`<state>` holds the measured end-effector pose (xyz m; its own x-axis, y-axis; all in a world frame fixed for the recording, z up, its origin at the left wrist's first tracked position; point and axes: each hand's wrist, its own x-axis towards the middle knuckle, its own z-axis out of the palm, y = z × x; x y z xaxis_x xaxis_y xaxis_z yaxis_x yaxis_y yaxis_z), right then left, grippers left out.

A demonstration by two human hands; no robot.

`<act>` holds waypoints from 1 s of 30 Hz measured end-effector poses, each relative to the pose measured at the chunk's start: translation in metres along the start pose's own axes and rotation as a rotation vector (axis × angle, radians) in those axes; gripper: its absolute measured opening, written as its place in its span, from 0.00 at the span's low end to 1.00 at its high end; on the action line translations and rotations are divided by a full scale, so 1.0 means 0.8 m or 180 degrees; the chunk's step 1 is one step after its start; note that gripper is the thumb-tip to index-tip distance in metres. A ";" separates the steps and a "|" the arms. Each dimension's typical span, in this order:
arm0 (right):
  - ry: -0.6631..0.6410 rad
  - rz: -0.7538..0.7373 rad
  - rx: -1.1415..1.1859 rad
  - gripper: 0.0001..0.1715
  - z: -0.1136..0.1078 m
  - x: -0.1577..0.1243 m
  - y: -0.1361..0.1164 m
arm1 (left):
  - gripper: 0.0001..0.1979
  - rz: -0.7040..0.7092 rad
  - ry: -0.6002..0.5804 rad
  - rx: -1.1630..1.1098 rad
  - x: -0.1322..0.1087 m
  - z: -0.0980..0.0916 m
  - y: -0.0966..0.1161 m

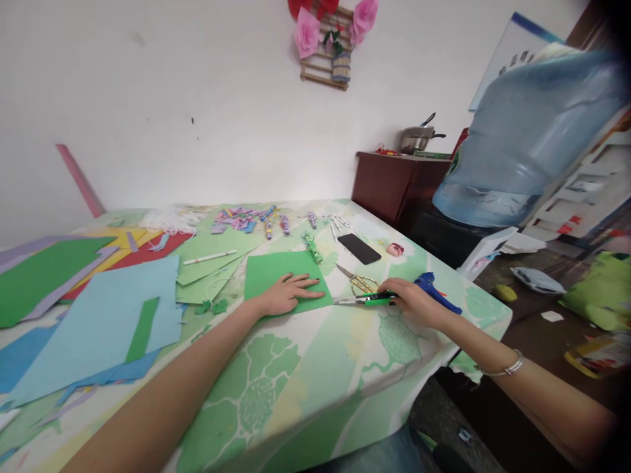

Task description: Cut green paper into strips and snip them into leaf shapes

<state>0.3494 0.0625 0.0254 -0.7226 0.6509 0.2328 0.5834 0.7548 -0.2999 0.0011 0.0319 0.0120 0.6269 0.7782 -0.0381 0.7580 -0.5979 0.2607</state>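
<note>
My left hand [287, 293] lies flat and open on a green sheet of paper [276, 270], fingers stretched toward the right. My right hand [413, 300] is closed around a green-handled craft knife [367, 299] whose blade points left, close to the sheet's right edge. A pair of gold scissors [357, 280] lies just behind the knife. A blue glue gun [436, 291] rests beside my right hand.
A black phone [359, 248], a small pink object [395, 249], a white pen [210, 257] and several coloured paper scraps [241, 218] lie on the green floral tablecloth [305, 374]. Large coloured paper sheets [98, 309] cover the left. A water jug [522, 144] stands right.
</note>
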 end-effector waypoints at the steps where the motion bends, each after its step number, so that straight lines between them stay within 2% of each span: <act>1: 0.0009 0.0006 -0.0003 0.22 0.001 0.001 -0.002 | 0.35 0.0006 0.0019 -0.0011 0.000 0.000 0.000; 5: 0.0031 0.0048 -0.0021 0.22 0.004 0.003 -0.009 | 0.26 0.0014 0.0074 -0.0066 0.000 -0.002 0.002; 9: 0.0066 0.0102 -0.0061 0.22 0.005 -0.001 -0.013 | 0.23 -0.0007 0.0104 -0.0130 0.001 0.000 0.001; 21: 0.0227 0.0158 -0.0334 0.23 0.019 -0.013 -0.015 | 0.26 -0.0029 0.0131 -0.0167 0.002 0.008 -0.005; 30: 0.0300 0.0017 -0.0371 0.22 0.028 -0.014 -0.019 | 0.25 -0.0033 0.0094 -0.0136 0.003 0.009 -0.006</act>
<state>0.3407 0.0419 0.0066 -0.6844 0.6556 0.3190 0.6302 0.7520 -0.1932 0.0007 0.0353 0.0042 0.6129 0.7900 -0.0126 0.7557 -0.5815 0.3013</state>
